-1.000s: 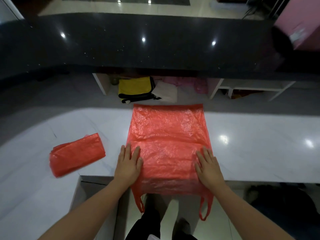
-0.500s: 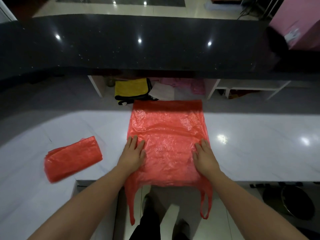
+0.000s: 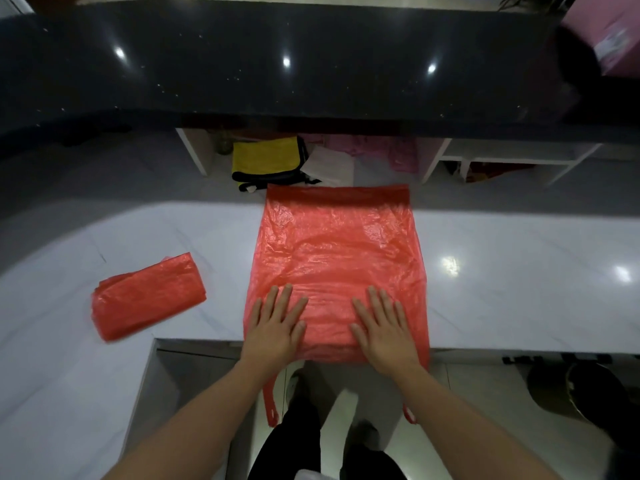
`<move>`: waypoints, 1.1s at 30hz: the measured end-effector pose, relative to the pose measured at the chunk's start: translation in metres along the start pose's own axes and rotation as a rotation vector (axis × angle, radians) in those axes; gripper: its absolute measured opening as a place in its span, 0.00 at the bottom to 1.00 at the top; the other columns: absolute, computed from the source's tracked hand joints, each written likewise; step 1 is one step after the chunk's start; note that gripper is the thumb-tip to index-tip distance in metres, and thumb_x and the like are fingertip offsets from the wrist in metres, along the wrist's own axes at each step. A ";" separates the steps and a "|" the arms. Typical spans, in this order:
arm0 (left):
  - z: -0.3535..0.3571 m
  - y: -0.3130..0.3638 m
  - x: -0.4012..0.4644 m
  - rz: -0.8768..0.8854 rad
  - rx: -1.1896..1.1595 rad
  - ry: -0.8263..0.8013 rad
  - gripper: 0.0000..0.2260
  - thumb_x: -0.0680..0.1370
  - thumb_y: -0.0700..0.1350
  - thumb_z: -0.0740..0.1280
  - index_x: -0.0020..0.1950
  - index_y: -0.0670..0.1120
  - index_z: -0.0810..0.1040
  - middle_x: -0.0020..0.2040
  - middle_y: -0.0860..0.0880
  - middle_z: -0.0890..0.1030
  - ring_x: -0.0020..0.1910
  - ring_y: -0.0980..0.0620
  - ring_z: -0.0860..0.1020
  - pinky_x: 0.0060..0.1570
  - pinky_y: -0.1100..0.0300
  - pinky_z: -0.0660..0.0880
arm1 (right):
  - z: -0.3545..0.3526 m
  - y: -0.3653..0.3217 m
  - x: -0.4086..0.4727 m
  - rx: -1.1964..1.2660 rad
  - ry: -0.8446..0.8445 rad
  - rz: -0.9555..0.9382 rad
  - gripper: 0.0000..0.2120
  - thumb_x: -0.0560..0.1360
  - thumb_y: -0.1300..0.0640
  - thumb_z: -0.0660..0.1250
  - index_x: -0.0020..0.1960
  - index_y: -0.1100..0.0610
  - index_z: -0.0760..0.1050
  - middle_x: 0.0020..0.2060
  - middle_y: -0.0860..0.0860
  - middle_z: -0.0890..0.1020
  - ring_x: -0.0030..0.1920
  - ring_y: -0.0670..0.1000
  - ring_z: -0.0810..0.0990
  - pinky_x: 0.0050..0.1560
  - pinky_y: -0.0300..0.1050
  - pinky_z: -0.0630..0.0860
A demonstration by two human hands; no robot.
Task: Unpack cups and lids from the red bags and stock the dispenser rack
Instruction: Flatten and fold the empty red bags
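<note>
— Hands first. What are they doing?
— Left hand (image 3: 277,327) and right hand (image 3: 382,327) lie flat, fingers straight, on the near end of the red bag (image 3: 332,258). They hold nothing; they just press.
— Why press?
— I think to squash it flat so it folds.
— Where is the bag?
— Spread on the white counter (image 3: 519,289), handles hanging off the edge.
— And farther off?
— A folded bag (image 3: 147,296) on the left, probably done. No cups or rack show.
</note>
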State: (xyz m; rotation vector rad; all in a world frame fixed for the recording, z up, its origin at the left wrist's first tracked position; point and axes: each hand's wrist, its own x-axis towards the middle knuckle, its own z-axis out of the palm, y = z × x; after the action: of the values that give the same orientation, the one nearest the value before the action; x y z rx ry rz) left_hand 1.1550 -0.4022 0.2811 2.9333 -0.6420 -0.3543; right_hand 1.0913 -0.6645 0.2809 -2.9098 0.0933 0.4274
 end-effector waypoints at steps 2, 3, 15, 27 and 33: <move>0.004 -0.015 -0.001 0.014 0.018 0.037 0.26 0.84 0.62 0.40 0.83 0.59 0.47 0.83 0.49 0.46 0.82 0.47 0.42 0.79 0.43 0.45 | 0.002 0.023 -0.006 -0.033 0.055 0.037 0.30 0.81 0.32 0.35 0.80 0.38 0.34 0.81 0.46 0.35 0.80 0.49 0.32 0.78 0.54 0.35; 0.006 -0.021 -0.001 0.021 0.026 0.054 0.26 0.85 0.61 0.42 0.83 0.58 0.48 0.83 0.49 0.47 0.82 0.47 0.44 0.78 0.44 0.47 | 0.003 0.034 -0.009 -0.044 0.084 0.058 0.30 0.82 0.33 0.36 0.81 0.39 0.37 0.81 0.47 0.38 0.80 0.50 0.34 0.78 0.54 0.36; -0.012 -0.014 -0.001 -0.056 0.010 -0.020 0.29 0.82 0.63 0.35 0.83 0.58 0.47 0.83 0.48 0.43 0.81 0.48 0.36 0.78 0.46 0.35 | -0.019 0.083 -0.021 0.224 0.149 0.139 0.25 0.85 0.47 0.52 0.81 0.51 0.59 0.82 0.54 0.51 0.81 0.55 0.49 0.80 0.52 0.50; -0.013 0.082 -0.030 -0.064 -0.049 -0.155 0.23 0.84 0.58 0.47 0.80 0.57 0.55 0.83 0.47 0.51 0.81 0.43 0.47 0.78 0.41 0.49 | -0.066 0.071 -0.010 0.830 0.061 0.550 0.13 0.78 0.52 0.67 0.57 0.60 0.79 0.50 0.59 0.84 0.49 0.59 0.82 0.54 0.49 0.78; -0.011 0.103 -0.044 -0.091 -0.052 -0.152 0.23 0.84 0.57 0.49 0.80 0.57 0.55 0.83 0.47 0.51 0.81 0.42 0.47 0.78 0.41 0.49 | -0.062 0.078 -0.026 1.050 0.011 0.647 0.08 0.77 0.59 0.66 0.47 0.63 0.81 0.38 0.58 0.81 0.38 0.59 0.80 0.36 0.47 0.77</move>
State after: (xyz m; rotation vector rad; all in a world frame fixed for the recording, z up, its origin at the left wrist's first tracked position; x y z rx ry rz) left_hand 1.0786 -0.4761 0.3178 2.9125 -0.5098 -0.5990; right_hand 1.0772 -0.7526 0.3324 -1.7849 0.9489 0.3056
